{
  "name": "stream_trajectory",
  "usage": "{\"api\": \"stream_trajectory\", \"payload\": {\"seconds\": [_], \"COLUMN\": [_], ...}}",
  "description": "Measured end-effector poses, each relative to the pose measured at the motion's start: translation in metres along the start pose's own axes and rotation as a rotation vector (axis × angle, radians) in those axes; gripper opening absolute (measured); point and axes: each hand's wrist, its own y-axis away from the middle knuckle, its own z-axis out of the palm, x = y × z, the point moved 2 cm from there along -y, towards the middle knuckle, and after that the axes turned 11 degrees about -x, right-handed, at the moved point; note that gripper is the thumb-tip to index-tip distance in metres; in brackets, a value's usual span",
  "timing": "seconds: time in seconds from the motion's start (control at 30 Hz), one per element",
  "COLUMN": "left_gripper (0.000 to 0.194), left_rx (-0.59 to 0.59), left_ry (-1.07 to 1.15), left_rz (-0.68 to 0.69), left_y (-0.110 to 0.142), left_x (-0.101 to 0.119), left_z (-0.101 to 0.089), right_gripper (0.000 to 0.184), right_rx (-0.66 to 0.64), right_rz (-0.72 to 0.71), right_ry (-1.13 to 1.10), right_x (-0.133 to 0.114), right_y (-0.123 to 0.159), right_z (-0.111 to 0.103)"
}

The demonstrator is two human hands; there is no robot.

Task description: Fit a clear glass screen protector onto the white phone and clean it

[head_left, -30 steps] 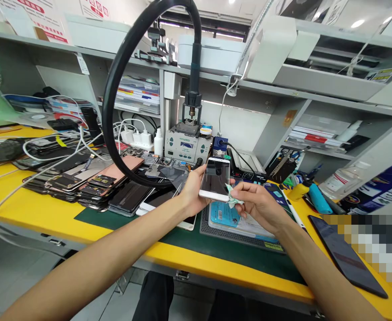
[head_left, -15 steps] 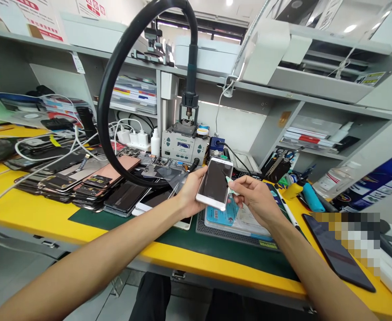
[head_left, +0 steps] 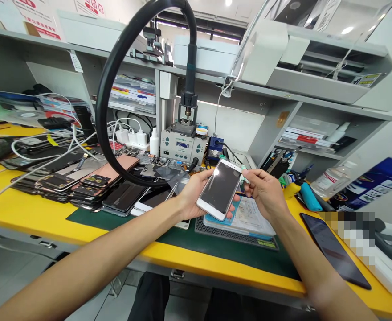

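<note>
A white smartphone (head_left: 220,189) with a dark screen rests tilted in my left hand (head_left: 192,192), whose fingers wrap beneath it and show at its right edge. Small light specks lie on the glass. My right hand (head_left: 263,187) pinches a small crumpled pale-green cloth (head_left: 243,176) at the phone's upper right edge. Below the phone, clear plastic cases with papers (head_left: 254,218) lie on a dark perforated mat (head_left: 236,238). Several phones lie just left of my left hand, among them a white one (head_left: 149,201).
Stacked phone parts (head_left: 82,183) cover the left of the yellow bench (head_left: 169,254). A hot-air station (head_left: 182,145) stands behind, its thick black hose (head_left: 100,98) looping forward. At right lie a black tablet (head_left: 336,249), a blue bottle (head_left: 311,197) and a clear bottle (head_left: 334,178).
The phone has turned clockwise in my left hand, and fingers now show at its right edge. My right hand has moved with the cloth from the screen's right side to the upper right edge.
</note>
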Motion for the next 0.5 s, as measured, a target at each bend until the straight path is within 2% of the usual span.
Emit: {"api": "stream_trajectory", "payload": {"seconds": [0.27,0.5], "left_gripper": [0.060,0.056], "left_rx": [-0.026,-0.015], "left_ry": [-0.017,-0.002], "left_rz": [-0.032,-0.082], "left_y": [0.0017,0.0032], "left_x": [0.0000,0.0019], "left_z": [0.0025,0.0023], "right_gripper": [0.037,0.031], "right_rx": [0.046,0.058], "right_rz": [0.030,0.030], "right_ry": [-0.045,-0.042], "right_x": [-0.0041,-0.0067], "right_y": [-0.0006,-0.0018], "right_z": [-0.0020,-0.0054]}}
